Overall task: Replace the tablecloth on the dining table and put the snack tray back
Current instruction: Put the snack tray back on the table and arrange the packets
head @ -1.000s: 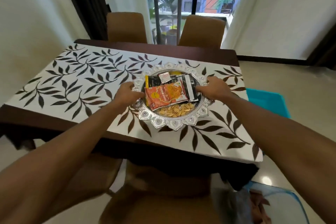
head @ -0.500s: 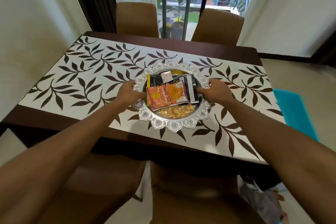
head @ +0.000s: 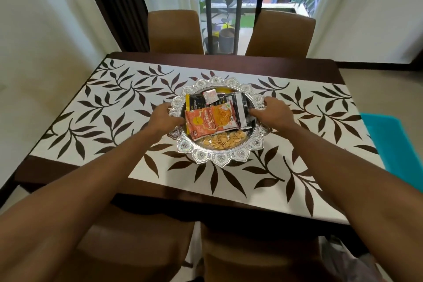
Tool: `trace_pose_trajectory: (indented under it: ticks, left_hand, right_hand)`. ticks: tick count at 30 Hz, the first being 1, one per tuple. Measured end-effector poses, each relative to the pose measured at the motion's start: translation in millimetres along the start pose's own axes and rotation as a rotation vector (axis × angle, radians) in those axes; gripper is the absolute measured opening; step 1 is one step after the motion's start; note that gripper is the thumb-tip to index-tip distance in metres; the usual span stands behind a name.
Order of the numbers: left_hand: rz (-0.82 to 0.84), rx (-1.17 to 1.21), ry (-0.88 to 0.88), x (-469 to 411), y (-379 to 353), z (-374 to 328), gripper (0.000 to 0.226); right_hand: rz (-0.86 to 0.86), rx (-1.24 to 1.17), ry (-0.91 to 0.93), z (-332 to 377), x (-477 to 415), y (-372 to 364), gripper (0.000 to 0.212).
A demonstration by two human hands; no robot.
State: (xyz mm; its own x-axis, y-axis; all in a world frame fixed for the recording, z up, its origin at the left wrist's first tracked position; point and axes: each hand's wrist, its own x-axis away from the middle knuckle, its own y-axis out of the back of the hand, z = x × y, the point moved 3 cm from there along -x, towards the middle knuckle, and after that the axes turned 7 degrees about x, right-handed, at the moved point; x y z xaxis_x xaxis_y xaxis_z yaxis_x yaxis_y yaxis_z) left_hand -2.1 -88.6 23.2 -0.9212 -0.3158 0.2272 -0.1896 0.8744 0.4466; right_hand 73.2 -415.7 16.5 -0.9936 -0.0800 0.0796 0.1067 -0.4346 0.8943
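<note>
A round silver snack tray [head: 217,158] with a scalloped rim sits in the middle of the dining table. It holds an orange snack packet [head: 211,121], black packets, a small white sachet and loose yellow chips [head: 225,141]. A white tablecloth [head: 109,107] printed with dark brown leaves covers the dark wooden table [head: 251,60]. My left hand [head: 163,118] grips the tray's left rim. My right hand [head: 273,113] grips its right rim, the thumb lying inside the tray.
Two brown chairs [head: 176,30] stand at the far side in front of a glass door. Two more chairs [head: 142,252] are tucked under the near edge. A turquoise cloth [head: 393,144] lies off the table's right end. White walls flank the table.
Both hands have kept hold of the tray and carried it left, from near the table's right end to its middle. The camera moved with it.
</note>
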Motion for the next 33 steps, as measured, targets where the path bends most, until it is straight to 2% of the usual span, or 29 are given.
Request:
trace_pose_trajectory:
  ticks: [11, 19, 23, 33]
  left_hand:
    - [0.056, 0.085, -0.058, -128, -2, -23, 0.029]
    - [-0.059, 0.142, -0.002, -191, -18, -8, 0.015]
    - [-0.176, 0.102, -0.079, -190, -30, -8, 0.017]
    - [-0.227, -0.079, -0.131, -187, -38, -4, 0.043]
  right_hand:
    - [-0.144, -0.089, -0.183, 21, -84, -25, 0.032]
    - [-0.167, -0.132, -0.253, 31, -134, -54, 0.031]
    - [-0.180, -0.194, -0.300, 21, -138, -66, 0.040]
    - [-0.174, -0.148, -0.304, 20, -134, -70, 0.044]
